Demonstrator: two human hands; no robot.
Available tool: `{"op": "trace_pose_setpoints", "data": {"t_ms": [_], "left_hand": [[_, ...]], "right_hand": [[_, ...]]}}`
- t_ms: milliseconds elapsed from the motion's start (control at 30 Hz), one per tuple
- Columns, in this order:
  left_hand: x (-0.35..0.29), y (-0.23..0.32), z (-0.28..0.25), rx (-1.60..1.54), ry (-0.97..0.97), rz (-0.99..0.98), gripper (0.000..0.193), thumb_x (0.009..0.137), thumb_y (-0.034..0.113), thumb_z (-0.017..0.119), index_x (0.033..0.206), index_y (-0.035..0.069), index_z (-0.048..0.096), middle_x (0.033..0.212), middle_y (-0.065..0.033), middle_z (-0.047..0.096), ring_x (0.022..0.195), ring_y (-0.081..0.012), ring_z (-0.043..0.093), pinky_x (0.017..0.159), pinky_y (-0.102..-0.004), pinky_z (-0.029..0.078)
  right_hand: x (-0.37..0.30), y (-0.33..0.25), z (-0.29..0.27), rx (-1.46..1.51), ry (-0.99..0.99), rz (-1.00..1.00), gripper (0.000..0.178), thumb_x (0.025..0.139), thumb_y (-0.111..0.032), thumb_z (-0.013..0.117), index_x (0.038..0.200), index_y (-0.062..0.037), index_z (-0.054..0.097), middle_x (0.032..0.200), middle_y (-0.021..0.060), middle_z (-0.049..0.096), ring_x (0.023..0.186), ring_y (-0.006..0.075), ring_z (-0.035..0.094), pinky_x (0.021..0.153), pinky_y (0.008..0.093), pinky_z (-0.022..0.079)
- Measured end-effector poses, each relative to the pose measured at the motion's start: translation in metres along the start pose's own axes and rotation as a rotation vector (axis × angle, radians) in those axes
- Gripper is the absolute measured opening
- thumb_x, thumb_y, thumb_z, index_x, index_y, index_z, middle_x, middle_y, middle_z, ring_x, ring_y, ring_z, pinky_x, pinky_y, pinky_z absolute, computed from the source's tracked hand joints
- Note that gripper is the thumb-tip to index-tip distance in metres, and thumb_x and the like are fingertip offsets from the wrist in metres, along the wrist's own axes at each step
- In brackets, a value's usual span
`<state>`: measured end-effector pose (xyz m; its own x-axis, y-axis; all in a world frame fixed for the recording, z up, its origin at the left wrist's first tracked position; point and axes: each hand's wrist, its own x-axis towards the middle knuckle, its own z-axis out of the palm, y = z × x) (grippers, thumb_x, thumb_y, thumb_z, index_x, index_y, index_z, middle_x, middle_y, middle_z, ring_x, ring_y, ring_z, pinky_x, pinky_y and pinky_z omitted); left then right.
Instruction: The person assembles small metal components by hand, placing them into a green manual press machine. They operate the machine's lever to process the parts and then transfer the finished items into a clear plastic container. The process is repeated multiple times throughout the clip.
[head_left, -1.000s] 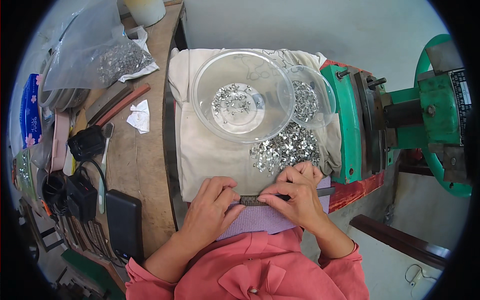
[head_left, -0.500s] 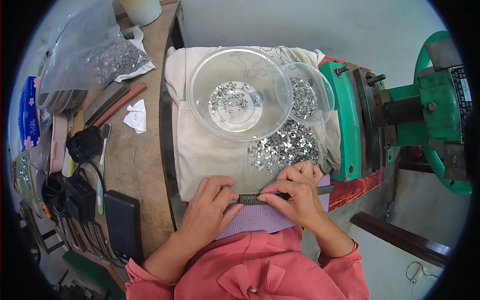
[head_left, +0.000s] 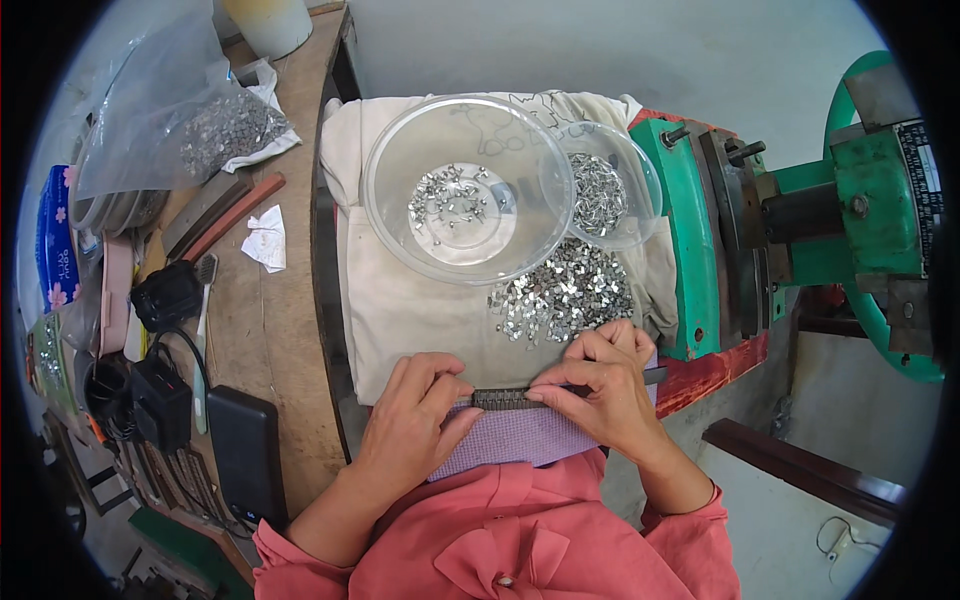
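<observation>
A narrow dark metal bar (head_left: 500,399) with a row of slots along its middle lies across the near edge of the cloth. At its left end my left hand (head_left: 412,418) is closed, thumb and fingertips pinching around it. My right hand (head_left: 607,392) is closed over the right part, thumb and forefinger pressed to the slotted section; whether a small piece sits between them is hidden. The bar's plain dark end shows beyond the right hand. Just past my fingers, a pile of small shiny metal pieces (head_left: 565,292) is spread on the beige cloth (head_left: 410,320).
Behind the pile stand a large clear plastic tub (head_left: 375,215) and a smaller clear bowl (head_left: 650,200), both with small metal parts inside. A green machine (head_left: 690,250) borders the right side. On the left, a wooden table (head_left: 290,330) carries a black power bank (head_left: 243,450), a toothbrush and cables.
My right hand has shifted slightly right along the bar, and a bit more of the slotted section shows. The left hand keeps its grip. The whole view has moved a little.
</observation>
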<state>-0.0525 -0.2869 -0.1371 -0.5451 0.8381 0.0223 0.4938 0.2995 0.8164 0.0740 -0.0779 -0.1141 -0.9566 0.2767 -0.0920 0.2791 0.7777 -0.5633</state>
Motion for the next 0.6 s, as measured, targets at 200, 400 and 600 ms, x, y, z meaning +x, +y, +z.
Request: {"op": "trace_pose_setpoints", "data": {"t_ms": [200, 400, 600], "left_hand": [[0.0012, 0.0010, -0.0015, 0.010, -0.003, 0.008, 0.025, 0.076, 0.006, 0.079, 0.095, 0.000, 0.065, 0.112, -0.0144, 0.058, 0.101, -0.0349, 0.057, 0.084, -0.0416, 0.050], [0.0007, 0.0006, -0.0014, 0.011, -0.003, 0.015, 0.025, 0.076, 0.006, 0.080, 0.095, 0.000, 0.065, 0.113, -0.0145, 0.058, 0.100, -0.0350, 0.057, 0.084, -0.0417, 0.050], [-0.0004, 0.0000, 0.0007, 0.002, -0.011, -0.039, 0.027, 0.074, 0.008, 0.082, 0.094, 0.001, 0.066, 0.113, -0.0145, 0.060, 0.104, -0.0341, 0.058, 0.087, -0.0410, 0.049]], "right_hand": [[0.0009, -0.0001, 0.0001, 0.000, 0.006, -0.003, 0.017, 0.072, -0.035, 0.085, 0.082, -0.0212, 0.082, 0.082, -0.0069, 0.056, 0.098, 0.0198, 0.046, 0.091, 0.0412, 0.024], [-0.0025, 0.0033, -0.0048, -0.011, -0.011, 0.029, 0.016, 0.072, -0.034, 0.085, 0.081, -0.0209, 0.082, 0.082, -0.0068, 0.056, 0.098, 0.0200, 0.046, 0.091, 0.0420, 0.024], [-0.0021, 0.0023, -0.0018, -0.020, 0.025, 0.014, 0.016, 0.072, -0.033, 0.085, 0.081, -0.0205, 0.081, 0.081, -0.0066, 0.056, 0.097, 0.0202, 0.046, 0.091, 0.0426, 0.024]]}}
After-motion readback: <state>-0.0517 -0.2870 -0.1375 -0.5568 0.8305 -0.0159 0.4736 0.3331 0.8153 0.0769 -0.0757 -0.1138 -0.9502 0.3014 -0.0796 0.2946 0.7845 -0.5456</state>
